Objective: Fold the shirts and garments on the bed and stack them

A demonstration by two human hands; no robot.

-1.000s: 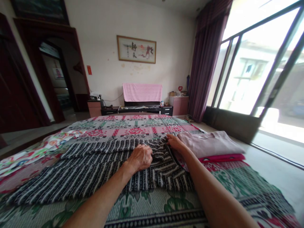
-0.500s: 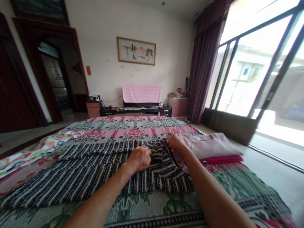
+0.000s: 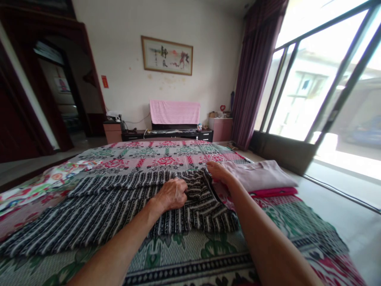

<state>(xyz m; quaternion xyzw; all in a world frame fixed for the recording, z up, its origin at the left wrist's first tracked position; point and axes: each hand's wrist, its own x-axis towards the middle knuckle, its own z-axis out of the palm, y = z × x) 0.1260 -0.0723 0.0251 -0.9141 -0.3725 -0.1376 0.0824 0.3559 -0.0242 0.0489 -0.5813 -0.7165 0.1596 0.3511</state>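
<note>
A black-and-white striped garment (image 3: 98, 214) lies spread across the bed. My left hand (image 3: 171, 194) rests on its middle with the fingers curled, pinching a fold of the fabric. My right hand (image 3: 218, 172) grips the garment's far right edge, fingers closed on the cloth. Just right of that hand sits a folded pale pink garment (image 3: 262, 176) on top of a folded magenta one (image 3: 275, 192).
The bed has a floral green, pink and black cover (image 3: 166, 153). A colourful printed cloth (image 3: 44, 182) lies at the left. Beyond the bed stand a low black cabinet (image 3: 175, 135) with a pink towel (image 3: 174, 112), a doorway at left, and large windows (image 3: 312, 99) with purple curtains.
Both hands keep their hold on the striped garment and have shifted slightly left and up in view as the head camera moved. The garment lies much as before.
</note>
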